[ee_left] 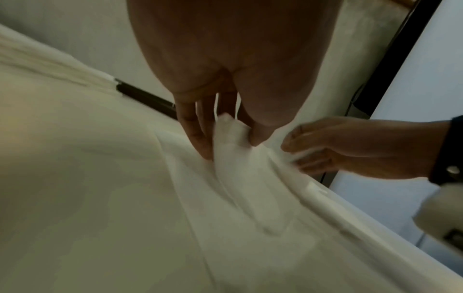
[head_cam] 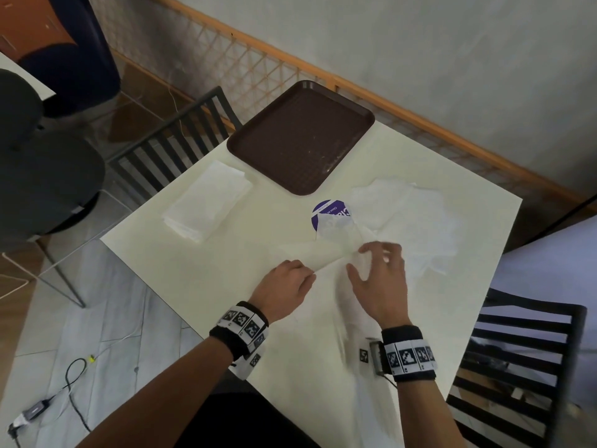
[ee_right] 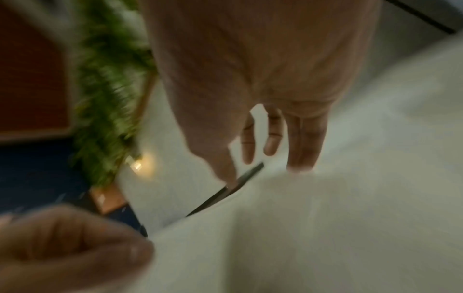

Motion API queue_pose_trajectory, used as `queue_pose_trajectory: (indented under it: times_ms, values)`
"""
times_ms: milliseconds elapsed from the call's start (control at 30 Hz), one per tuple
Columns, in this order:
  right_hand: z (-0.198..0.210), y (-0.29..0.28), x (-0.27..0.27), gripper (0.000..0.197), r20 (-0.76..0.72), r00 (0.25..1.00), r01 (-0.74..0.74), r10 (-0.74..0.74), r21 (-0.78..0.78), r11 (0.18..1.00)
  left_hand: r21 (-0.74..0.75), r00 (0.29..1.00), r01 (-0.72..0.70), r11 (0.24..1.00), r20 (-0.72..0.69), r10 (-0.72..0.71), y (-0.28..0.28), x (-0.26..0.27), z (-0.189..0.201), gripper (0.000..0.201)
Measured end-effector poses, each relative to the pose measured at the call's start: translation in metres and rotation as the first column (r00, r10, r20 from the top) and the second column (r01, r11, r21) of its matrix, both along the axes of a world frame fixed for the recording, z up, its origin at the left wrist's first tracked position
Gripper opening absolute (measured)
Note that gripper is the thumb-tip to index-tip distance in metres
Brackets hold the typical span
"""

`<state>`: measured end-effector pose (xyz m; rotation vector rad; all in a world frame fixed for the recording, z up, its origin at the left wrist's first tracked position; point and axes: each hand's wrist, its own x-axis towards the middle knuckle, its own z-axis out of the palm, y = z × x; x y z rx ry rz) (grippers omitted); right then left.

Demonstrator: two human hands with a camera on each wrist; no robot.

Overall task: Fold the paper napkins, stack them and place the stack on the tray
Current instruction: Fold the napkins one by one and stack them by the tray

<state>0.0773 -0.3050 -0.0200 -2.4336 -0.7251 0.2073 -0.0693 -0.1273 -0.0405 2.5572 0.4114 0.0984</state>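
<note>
A white paper napkin [head_cam: 326,253] lies loosely spread on the cream table [head_cam: 226,270] in front of me. My left hand [head_cam: 307,279] pinches a raised fold of the napkin [ee_left: 233,158] between thumb and fingers; the left wrist view shows that hand [ee_left: 230,142] closely. My right hand [head_cam: 371,263] is just to its right over the same napkin, fingers spread and blurred, holding nothing; contact is unclear. The right wrist view shows this hand [ee_right: 270,154] with straight fingers. A stack of folded napkins [head_cam: 206,202] lies at the left. The brown tray [head_cam: 300,137] at the far edge holds nothing.
A loose pile of unfolded napkins [head_cam: 403,218] lies at the right, partly over a round purple label [head_cam: 329,210]. Black slatted chairs stand at the far left corner [head_cam: 174,140] and near right [head_cam: 517,360]. A wall with an orange lattice [head_cam: 290,69] runs behind the table.
</note>
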Motion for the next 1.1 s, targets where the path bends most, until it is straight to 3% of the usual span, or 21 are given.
queue_pose_trajectory:
  times_ms: [67,133,200,333,433,500,567,667,800,933,1100]
  values:
    - [0.015,0.012,0.003,0.050,0.174,0.930,-0.319,0.324,-0.056,0.946,0.087,0.995,0.064,0.994,0.066,-0.070,0.011,0.001,0.012,0.027]
    - [0.032,0.034,0.009,0.045,0.143,0.812,-0.544,0.566,-0.164,0.823,0.193,0.982,0.116,0.974,0.127,-0.142,0.023,0.001,0.024,0.016]
    - [0.045,0.057,0.017,0.029,0.068,0.749,-0.629,0.659,-0.242,0.739,0.261,0.976,0.119,0.958,0.148,-0.161,0.035,0.000,0.034,0.010]
    - [0.071,0.090,0.042,0.011,-0.089,0.794,-0.607,0.601,-0.081,0.790,0.169,0.980,0.013,0.986,0.192,-0.046,0.075,-0.016,0.051,0.013]
    - [0.082,0.115,0.043,0.005,-0.200,0.839,-0.482,0.506,0.158,0.862,-0.079,0.967,-0.122,0.989,0.217,0.137,0.110,-0.036,0.061,0.029]
    - [0.080,0.145,0.034,0.011,-0.315,0.848,-0.317,0.427,0.344,0.884,-0.185,0.939,-0.202,0.962,0.241,0.244,0.132,-0.049,0.068,0.023]
    - [0.073,0.182,0.022,0.025,-0.425,0.807,-0.217,0.409,0.432,0.876,-0.274,0.897,-0.303,0.913,0.241,0.370,0.158,-0.061,0.068,0.019]
    - [0.058,0.241,0.009,0.043,-0.500,0.770,-0.173,0.396,0.433,0.884,-0.394,0.799,-0.484,0.781,0.166,0.578,0.201,-0.074,0.057,0.012]
    - [0.038,0.313,0.003,0.040,-0.445,0.807,-0.178,0.388,0.443,0.879,-0.467,0.733,-0.571,0.676,0.081,0.675,0.248,-0.083,0.044,0.014]
    - [0.016,0.368,0.011,0.025,-0.273,0.893,-0.284,0.359,0.276,0.918,-0.362,0.726,-0.619,0.697,0.072,0.684,0.278,-0.081,0.029,0.015]
    - [-0.012,0.403,0.020,0.019,-0.171,0.920,-0.355,0.354,0.022,0.935,-0.290,0.770,-0.613,0.735,-0.009,0.638,0.289,-0.074,0.013,0.010]
